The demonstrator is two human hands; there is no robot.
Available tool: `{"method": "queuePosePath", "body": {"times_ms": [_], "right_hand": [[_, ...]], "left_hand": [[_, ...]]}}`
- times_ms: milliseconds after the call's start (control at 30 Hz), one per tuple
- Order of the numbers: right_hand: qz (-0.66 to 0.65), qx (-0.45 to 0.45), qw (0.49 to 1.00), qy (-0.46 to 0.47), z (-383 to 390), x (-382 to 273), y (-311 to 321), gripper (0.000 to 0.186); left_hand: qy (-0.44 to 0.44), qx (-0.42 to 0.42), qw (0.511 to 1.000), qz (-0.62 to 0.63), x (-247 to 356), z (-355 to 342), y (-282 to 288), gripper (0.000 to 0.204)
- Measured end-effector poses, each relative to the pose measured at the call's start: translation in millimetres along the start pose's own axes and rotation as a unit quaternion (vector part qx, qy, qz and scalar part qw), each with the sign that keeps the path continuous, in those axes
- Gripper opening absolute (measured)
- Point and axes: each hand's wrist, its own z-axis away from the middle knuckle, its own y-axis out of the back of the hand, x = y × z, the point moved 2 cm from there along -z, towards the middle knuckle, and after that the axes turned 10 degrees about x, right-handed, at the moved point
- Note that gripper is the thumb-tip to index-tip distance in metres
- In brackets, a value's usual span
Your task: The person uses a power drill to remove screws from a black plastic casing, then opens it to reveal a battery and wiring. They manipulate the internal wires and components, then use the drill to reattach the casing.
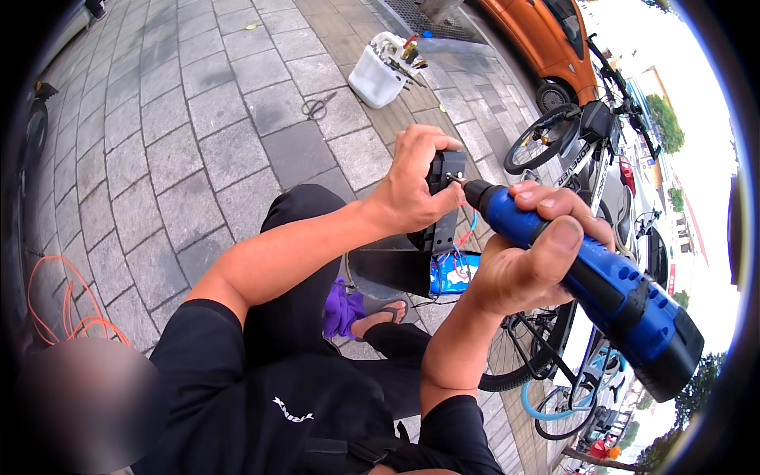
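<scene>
My right hand [538, 257] is wrapped round a blue and black cordless screwdriver [586, 265], its body slanting down to the right. The tool's tip meets small metal parts on a black perforated end piece [446, 214]. My left hand [416, 178] grips that end piece from the left, with thumb and fingers near the tip. Below it, red and blue wires [457, 257] run to a blue-wrapped battery pack [459, 275], which shows at the mouth of a long black case [392, 269]. Whether a screw sits under the tip is too small to tell.
A white tub [378, 77] of tools stands on the paving ahead, with scissors [318, 106] lying beside it. Bicycles [546, 142] and an orange car [546, 43] are at the right. An orange cable [71, 305] lies at the left. A purple cloth [342, 310] hangs by my leg.
</scene>
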Motion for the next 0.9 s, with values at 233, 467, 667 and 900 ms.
{"method": "queuePosePath", "body": {"times_ms": [233,467,667,900], "right_hand": [[-0.019,-0.049,0.997,-0.049,-11.4,3.6,-4.7,0.039],[-0.065,-0.089,0.994,-0.007,-11.7,-4.1,3.4,0.047],[0.044,-0.067,0.996,0.034,-33.8,-48.9,48.1,0.043],[0.436,0.026,0.896,-0.076,-31.1,-110.0,181.2,0.031]], "left_hand": [[0.006,-0.004,1.000,0.003,-0.5,-0.1,2.1,0.046],[0.013,-0.011,1.000,-0.010,-9.5,4.7,3.0,0.054],[0.046,-0.033,0.998,0.038,-10.5,4.1,-1.2,0.052],[0.098,-0.080,0.988,0.092,-16.1,2.3,3.1,0.061]]}}
